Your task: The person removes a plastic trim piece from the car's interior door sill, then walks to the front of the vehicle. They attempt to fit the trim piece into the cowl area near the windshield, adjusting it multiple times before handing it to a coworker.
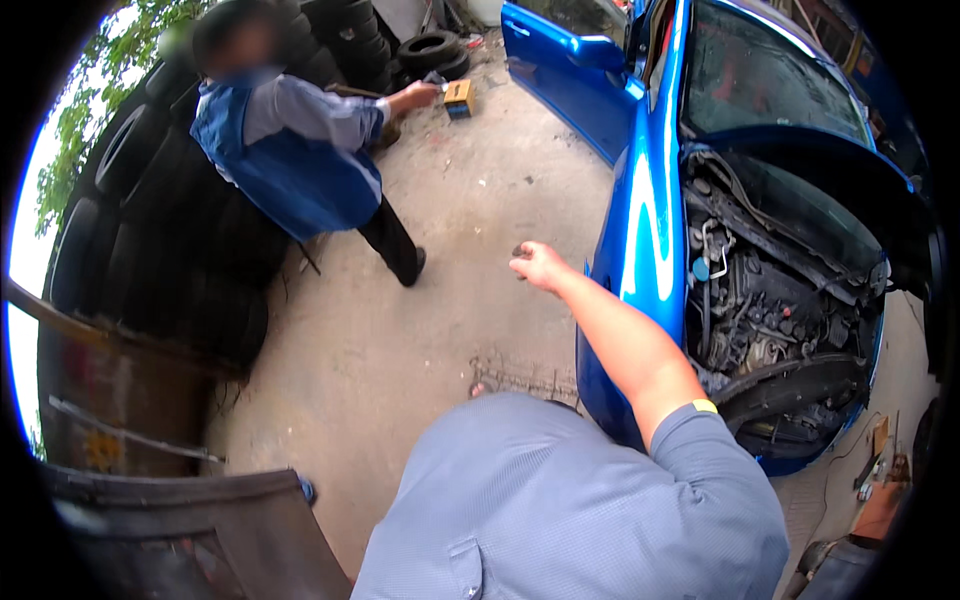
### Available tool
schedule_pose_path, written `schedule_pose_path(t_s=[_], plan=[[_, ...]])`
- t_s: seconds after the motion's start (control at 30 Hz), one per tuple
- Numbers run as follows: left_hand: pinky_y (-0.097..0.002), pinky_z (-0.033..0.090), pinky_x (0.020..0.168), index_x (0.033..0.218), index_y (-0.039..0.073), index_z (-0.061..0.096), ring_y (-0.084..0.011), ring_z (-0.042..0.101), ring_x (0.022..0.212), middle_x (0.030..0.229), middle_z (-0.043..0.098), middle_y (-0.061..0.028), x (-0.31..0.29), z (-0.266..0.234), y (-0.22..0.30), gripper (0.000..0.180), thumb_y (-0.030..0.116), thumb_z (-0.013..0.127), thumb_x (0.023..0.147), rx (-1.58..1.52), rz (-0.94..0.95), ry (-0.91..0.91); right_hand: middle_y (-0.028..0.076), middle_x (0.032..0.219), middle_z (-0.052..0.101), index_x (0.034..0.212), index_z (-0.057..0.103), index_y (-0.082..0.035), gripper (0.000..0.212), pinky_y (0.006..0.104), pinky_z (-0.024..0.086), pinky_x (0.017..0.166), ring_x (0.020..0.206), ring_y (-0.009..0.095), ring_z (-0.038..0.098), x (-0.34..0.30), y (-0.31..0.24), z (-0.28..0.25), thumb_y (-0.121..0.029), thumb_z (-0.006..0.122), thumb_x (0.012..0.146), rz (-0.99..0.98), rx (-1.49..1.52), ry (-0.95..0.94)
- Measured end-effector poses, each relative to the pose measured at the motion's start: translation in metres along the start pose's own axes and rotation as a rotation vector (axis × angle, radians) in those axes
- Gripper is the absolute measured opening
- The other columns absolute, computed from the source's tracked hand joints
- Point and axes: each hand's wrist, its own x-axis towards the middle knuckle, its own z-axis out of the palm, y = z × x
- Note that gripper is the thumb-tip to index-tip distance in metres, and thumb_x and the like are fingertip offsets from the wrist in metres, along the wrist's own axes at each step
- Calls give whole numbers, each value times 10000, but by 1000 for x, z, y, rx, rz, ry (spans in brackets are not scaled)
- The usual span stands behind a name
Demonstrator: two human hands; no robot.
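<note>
My right arm reaches forward beside the blue car [655,240]. At its end my right hand [540,267] is closed, fingers bent together round a small dark object [521,251] that is too small to name. It is held over the concrete floor, apart from the car's fender. My left hand is out of view. The car's hood is up, and the engine bay [765,300] lies to the right of my arm. Its front door [570,80] stands open farther off.
A person in a blue vest [290,160] stands ahead to the left, one arm stretched toward a yellow box [458,97] on the floor. Stacked tires [130,240] line the left side. A dark panel [190,530] is at lower left. Tools [872,470] lie at lower right.
</note>
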Motion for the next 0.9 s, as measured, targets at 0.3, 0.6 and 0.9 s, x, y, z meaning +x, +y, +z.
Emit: schedule_pose_path(t_s=[0.3, 0.6, 0.9], plan=[[-438, 530, 594, 964, -75, 680, -309, 680, 587, 700, 681, -229, 251, -276, 316, 460, 358, 524, 964, -329, 420, 84, 146, 1368, 524, 1421, 380, -63, 667, 378, 523, 765, 1104, 248, 606, 104, -57, -15, -443, 646, 942, 244, 560, 275], [-271, 413, 437, 1147, 7, 652, -102, 523, 492, 662, 608, -36, 281, -277, 559, 252, 172, 644, 956, -671, 705, -166, 266, 1444, 446, 1542, 196, -116, 897, 500, 545, 852, 1231, 358, 550, 221, -59, -23, -547, 662, 908, 160, 1084, 293], [-268, 382, 456, 1126, 11, 668, -79, 485, 511, 668, 584, -13, 320, -289, 677, 233, 112, 692, 918, -593, 719, -332, 132, 1117, 664, 1208, 565, -15, 373, 407, 560, 820, 970, 254, 669, 346, -90, -72, -230, 689, 931, 95, 1133, 300]])
